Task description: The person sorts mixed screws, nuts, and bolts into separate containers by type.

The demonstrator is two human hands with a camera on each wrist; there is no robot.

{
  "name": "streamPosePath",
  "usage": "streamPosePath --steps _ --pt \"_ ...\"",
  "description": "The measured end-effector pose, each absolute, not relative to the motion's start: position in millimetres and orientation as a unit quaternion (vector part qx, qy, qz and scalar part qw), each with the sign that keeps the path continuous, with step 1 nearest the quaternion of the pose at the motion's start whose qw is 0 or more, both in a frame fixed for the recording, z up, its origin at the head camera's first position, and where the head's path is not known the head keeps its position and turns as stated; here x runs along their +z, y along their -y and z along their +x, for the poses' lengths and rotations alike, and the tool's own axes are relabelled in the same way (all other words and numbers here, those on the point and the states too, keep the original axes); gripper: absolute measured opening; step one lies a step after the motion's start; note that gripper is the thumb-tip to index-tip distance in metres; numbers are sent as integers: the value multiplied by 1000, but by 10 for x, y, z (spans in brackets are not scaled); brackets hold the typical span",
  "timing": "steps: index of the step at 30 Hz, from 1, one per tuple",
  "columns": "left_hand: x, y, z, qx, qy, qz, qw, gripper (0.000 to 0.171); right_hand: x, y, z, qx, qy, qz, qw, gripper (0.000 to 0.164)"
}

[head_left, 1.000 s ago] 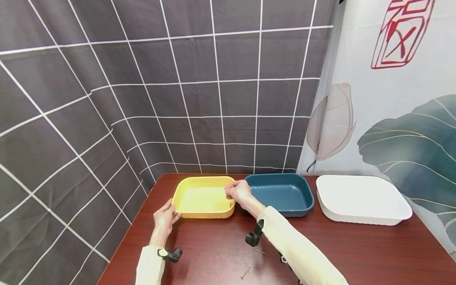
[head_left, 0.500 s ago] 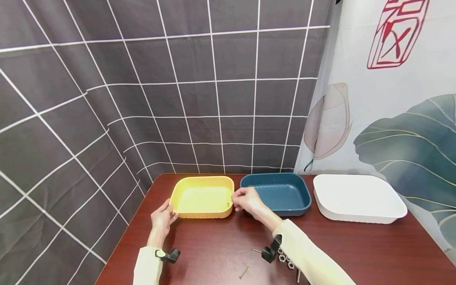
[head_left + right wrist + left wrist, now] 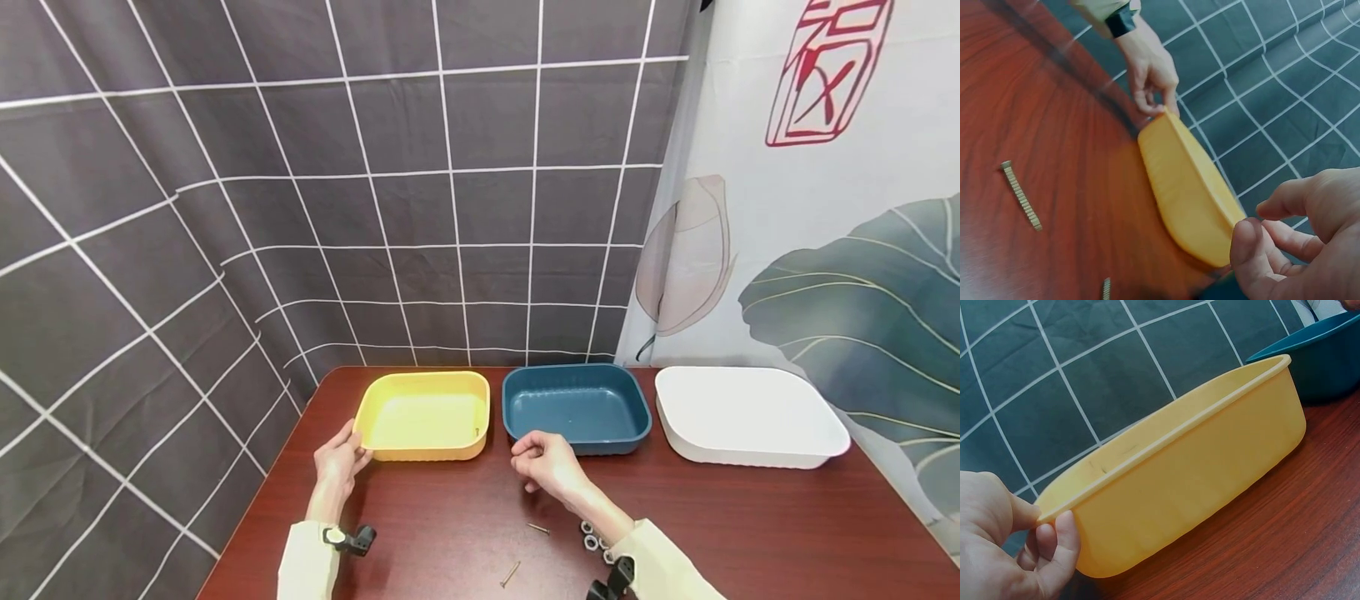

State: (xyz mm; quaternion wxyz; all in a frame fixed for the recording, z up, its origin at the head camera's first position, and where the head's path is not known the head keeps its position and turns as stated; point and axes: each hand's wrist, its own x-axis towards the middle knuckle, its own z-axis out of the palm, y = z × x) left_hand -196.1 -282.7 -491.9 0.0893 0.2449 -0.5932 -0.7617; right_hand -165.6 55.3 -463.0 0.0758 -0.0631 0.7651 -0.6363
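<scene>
My left hand (image 3: 339,460) pinches the front left corner of the yellow tray (image 3: 431,454), thumb over the rim and fingers outside, as the left wrist view also shows. A small screw (image 3: 477,432) lies in that tray at its right end. My right hand (image 3: 553,467) hovers before the blue tray (image 3: 577,448), fingers loosely bent with nothing visible between them. Below it on the table lie a brass-coloured screw (image 3: 538,528) and another screw (image 3: 510,574). The right wrist view shows a threaded screw (image 3: 1022,197) up close.
Several hex nuts (image 3: 591,542) lie beside my right forearm, partly hidden by the sleeve. A white tray (image 3: 750,454) stands right of the blue one. All trays sit along the back of the red-brown table (image 3: 435,525), before a dark gridded curtain (image 3: 495,208).
My right hand has left the yellow tray's right end and drawn back to the right and nearer, uncovering the blue tray and the nuts. The left hand keeps its hold on the rim.
</scene>
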Motion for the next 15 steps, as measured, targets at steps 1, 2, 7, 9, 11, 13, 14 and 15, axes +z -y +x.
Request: streamPosePath --steps 1,2,7,9,11,13,14,15 --pt "-4919 2829 -1959 -762 594 244 88 48 -4654 -568 -1632 -633 -768 -61 74 13" --pt "-4917 2830 -1959 -761 595 244 87 48 -4678 -582 -1608 -630 -771 -57 74 13" --pt "-4923 2833 -1960 -757 599 246 85 49 -4792 -642 -1504 -621 -778 -47 84 15" --pt "-4924 2830 -1957 -755 601 248 84 49 -4830 -657 -1466 -620 -778 -48 90 15" --pt "-4924 2829 -1954 -755 602 247 82 49 -4861 -667 -1431 -618 -779 -51 91 17" --pt "-4922 2828 -1952 -755 602 247 82 49 -4878 -677 -1397 -614 -783 -54 91 18" --pt "-4922 2829 -1951 -755 602 246 82 49 -4882 -681 -1381 -611 -785 -55 89 18" --pt "-4921 2830 -1949 -756 602 245 82 49 -4885 -685 -1365 -607 -788 -55 87 19"
